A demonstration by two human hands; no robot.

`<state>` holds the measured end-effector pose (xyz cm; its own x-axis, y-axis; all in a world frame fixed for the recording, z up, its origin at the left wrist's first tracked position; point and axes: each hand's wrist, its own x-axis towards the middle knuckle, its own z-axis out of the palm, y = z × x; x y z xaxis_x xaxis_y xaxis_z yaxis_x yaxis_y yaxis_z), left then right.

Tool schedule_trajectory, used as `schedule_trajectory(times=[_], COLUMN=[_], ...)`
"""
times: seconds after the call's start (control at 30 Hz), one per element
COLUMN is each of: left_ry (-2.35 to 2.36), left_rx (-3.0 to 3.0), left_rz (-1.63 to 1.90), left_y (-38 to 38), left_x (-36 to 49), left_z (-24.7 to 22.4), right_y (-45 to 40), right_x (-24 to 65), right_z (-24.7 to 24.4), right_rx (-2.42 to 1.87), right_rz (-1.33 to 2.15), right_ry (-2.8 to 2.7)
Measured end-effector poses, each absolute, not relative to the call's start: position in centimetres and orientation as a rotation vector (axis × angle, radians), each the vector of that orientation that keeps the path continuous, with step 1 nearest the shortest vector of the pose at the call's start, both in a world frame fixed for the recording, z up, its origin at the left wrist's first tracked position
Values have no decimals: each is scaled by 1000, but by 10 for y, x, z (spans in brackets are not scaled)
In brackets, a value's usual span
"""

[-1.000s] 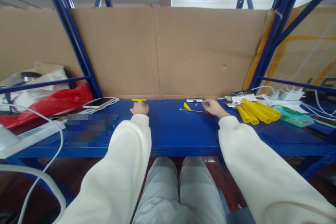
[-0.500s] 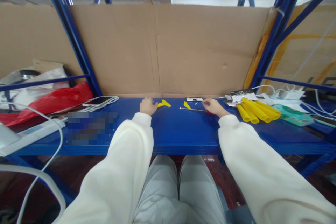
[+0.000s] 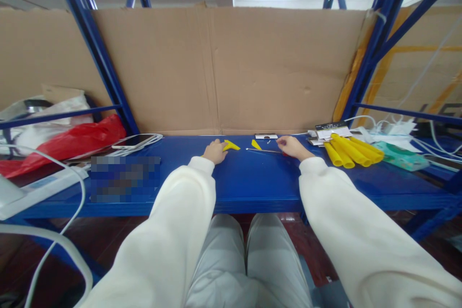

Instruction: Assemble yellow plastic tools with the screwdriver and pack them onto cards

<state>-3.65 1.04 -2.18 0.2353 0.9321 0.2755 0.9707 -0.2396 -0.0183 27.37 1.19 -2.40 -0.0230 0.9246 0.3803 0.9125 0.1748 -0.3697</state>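
Observation:
My left hand [image 3: 215, 151] is closed around a small yellow plastic piece [image 3: 232, 145], whose flared end sticks out to the right of the fingers. My right hand [image 3: 291, 147] rests low over the blue tabletop, fingers curled together around the red handle of a screwdriver. The thin metal shaft of the screwdriver [image 3: 263, 150] points left from under that hand; most of the handle is hidden. Between the hands lies another small yellow piece [image 3: 256, 145], by the screwdriver tip. Tiny metal bits [image 3: 268, 141], perhaps screws, lie near the right fingertips.
Several yellow tubes [image 3: 352, 150] and a black-and-white card [image 3: 332, 130] sit to the right, beside a green packet [image 3: 400, 156] and white cables. A small flat holder [image 3: 266, 136] lies near the cardboard wall [image 3: 252, 72]. On the left are a phone [image 3: 132, 141] and red bag [image 3: 83, 137].
My left hand has moved right and slightly toward me with the yellow piece, which has turned in the fingers. My right hand and the screwdriver have stayed nearly still.

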Motion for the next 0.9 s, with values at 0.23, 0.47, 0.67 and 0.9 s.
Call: schedule_trajectory(times=[0.23, 0.47, 0.67, 0.9], left_ry=[-1978, -2123, -2066, -2051], left_rx=[-2296, -2248, -2335, -2353], left_rz=[-285, -437, -466, -481], left_y=[-4, -17, -15, -8], left_x=[-1, 37, 27, 20], left_z=[-14, -11, -13, -16], right_y=[12, 6, -3, -1], right_x=[272, 274, 273, 270], right_z=[-23, -19, -12, -16], right_rx=[-1734, -1892, -2066, -2019], right_rz=[29, 2, 7, 44], right_ry=[-1988, -1939, -1854, -1938])
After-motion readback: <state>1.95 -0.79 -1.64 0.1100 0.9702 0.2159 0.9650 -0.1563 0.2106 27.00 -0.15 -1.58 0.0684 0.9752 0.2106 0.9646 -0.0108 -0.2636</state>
